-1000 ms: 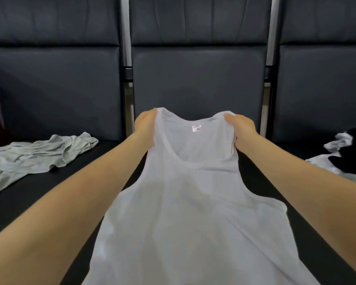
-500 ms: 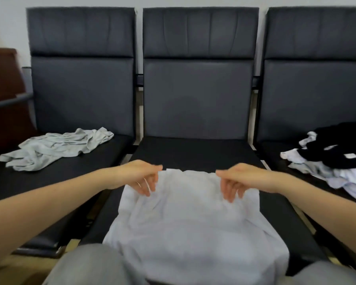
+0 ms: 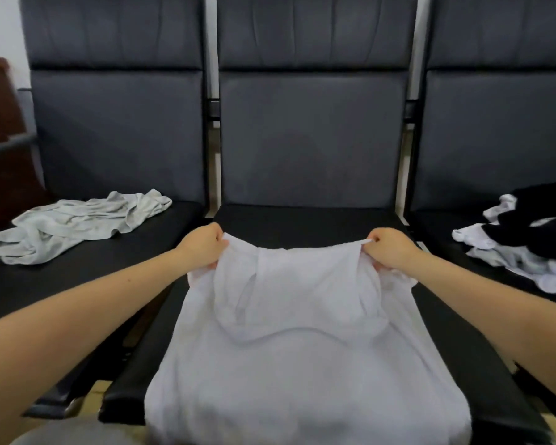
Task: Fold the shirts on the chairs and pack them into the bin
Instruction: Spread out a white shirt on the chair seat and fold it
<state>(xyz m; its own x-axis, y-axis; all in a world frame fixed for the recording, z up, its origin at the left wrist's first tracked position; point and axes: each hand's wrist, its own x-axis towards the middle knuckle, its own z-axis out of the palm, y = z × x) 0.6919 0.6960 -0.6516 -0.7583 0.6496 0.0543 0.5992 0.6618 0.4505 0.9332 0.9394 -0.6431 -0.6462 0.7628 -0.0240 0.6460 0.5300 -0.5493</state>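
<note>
Fingers of the left hand [image 3: 203, 248] and right hand [image 3: 387, 252] curl tight around the far edge of a white tank top [image 3: 302, 348], which lies on the middle chair [image 3: 302, 220]. A grey shirt [image 3: 74, 223] lies crumpled on the left chair [image 3: 116, 136]; a black-and-white clothes pile [image 3: 533, 239] sits on the right chair [image 3: 495, 139].

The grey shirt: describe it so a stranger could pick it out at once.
Three dark chairs stand in a row; look at the seat of the left chair. The grey shirt lies crumpled there, alone and untouched. Unlike the white shirt gripped by both hands on the middle chair, or the black-and-white pile on the right, it is pale grey.
</note>
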